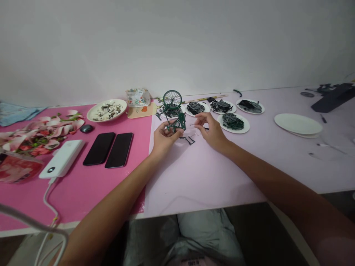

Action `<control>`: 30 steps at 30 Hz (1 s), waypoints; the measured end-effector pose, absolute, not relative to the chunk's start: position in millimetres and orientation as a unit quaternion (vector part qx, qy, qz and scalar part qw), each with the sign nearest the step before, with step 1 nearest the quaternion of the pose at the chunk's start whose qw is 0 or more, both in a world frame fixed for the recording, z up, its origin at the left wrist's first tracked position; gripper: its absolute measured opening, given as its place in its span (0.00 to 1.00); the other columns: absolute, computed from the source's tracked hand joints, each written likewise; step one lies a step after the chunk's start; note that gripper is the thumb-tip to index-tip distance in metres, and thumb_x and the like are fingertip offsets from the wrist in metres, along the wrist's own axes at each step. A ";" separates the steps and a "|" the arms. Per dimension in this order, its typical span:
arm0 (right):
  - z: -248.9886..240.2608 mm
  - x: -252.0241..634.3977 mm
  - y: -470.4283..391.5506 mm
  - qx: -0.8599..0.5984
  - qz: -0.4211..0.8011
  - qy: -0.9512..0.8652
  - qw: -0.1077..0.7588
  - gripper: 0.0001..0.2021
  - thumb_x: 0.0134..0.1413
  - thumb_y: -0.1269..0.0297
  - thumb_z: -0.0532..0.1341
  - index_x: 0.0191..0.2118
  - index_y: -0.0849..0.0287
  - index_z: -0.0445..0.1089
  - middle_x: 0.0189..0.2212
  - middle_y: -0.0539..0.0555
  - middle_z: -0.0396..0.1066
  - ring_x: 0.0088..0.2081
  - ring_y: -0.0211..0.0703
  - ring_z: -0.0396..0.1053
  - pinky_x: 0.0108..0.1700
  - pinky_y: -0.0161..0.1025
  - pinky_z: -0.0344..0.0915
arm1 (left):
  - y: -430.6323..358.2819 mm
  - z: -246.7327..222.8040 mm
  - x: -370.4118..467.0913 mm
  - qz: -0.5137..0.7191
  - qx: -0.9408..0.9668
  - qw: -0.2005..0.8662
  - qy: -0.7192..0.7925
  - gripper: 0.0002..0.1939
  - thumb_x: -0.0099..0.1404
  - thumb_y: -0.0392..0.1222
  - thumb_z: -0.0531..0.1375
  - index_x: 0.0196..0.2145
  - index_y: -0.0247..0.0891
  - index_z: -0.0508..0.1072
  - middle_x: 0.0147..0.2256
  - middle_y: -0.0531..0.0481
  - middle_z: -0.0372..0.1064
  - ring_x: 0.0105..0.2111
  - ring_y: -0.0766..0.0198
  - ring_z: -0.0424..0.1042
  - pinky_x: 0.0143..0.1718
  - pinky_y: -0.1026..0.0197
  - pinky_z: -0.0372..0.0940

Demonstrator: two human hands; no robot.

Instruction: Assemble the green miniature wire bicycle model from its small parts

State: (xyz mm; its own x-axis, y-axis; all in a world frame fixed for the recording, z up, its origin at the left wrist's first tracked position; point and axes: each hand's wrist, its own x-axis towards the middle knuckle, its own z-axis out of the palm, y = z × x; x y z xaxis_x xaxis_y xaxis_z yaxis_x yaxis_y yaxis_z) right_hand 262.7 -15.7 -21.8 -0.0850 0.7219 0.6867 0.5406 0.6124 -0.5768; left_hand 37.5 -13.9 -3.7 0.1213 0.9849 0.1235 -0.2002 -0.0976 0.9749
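My left hand point(165, 139) is closed around a dark green model bicycle point(181, 121), partly put together. One spoked wheel point(172, 99) points upward above the fingers, and the hand hides some of the frame. Just to the right, my right hand point(209, 130) pinches thumb and forefinger together, apart from the bicycle. A tiny thin piece seems to poke out of that pinch, too small to name. On the pale tabletop below and between the hands lies a small dark frame-like part point(190, 140), with a few specks around it.
Behind the hands, several white plates point(244, 130) hold black, grey and green plastic parts. Stacked plates point(298, 123) and a dark box point(332, 98) stand right. On the pink left side are two phones point(119, 150), a white power bank point(62, 159), a bowl point(107, 111) and petals.
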 end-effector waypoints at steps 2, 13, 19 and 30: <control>-20.7 259.8 -17.9 -0.423 0.088 -0.725 0.537 0.14 0.65 0.66 0.66 0.54 0.51 0.69 0.39 0.52 0.79 0.41 0.47 0.78 0.50 0.50 0.77 | -13.2 -4.3 37.6 0.544 0.509 0.542 0.389 0.30 0.50 0.42 0.80 0.48 0.38 0.76 0.34 0.50 0.81 0.32 0.62 0.80 0.41 0.57 0.76; -18.8 247.7 -28.6 -0.398 0.070 -0.711 0.575 0.08 0.62 0.64 0.72 0.44 0.50 0.74 0.36 0.50 0.81 0.37 0.44 0.78 0.43 0.45 0.76 | -15.6 -2.9 38.6 0.552 0.521 0.530 0.378 0.31 0.49 0.43 0.80 0.49 0.38 0.76 0.33 0.49 0.82 0.33 0.62 0.80 0.39 0.59 0.76; -15.8 263.6 -18.2 -0.460 0.087 -0.707 0.530 0.09 0.60 0.63 0.72 0.43 0.51 0.75 0.37 0.52 0.81 0.40 0.48 0.77 0.43 0.46 0.73 | -15.5 -0.6 38.6 0.554 0.509 0.529 0.393 0.30 0.48 0.41 0.80 0.47 0.38 0.76 0.32 0.49 0.82 0.32 0.63 0.80 0.36 0.61 0.74; -25.1 293.5 0.8 -0.552 0.141 -0.733 0.372 0.05 0.57 0.68 0.70 0.39 0.53 0.81 0.41 0.56 0.78 0.41 0.51 0.75 0.50 0.52 0.72 | -15.5 0.0 38.1 0.541 0.513 0.534 0.398 0.30 0.48 0.40 0.79 0.47 0.38 0.75 0.32 0.49 0.81 0.32 0.62 0.80 0.37 0.60 0.75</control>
State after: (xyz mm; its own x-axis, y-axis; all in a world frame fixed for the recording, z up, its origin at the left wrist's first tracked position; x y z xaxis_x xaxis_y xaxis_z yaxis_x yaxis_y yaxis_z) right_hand 293.5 0.8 -25.1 -0.1136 0.9140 0.3894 0.7039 0.3506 -0.6178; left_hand 38.1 -15.5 0.0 0.0971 0.9868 0.1295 -0.1695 -0.1118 0.9792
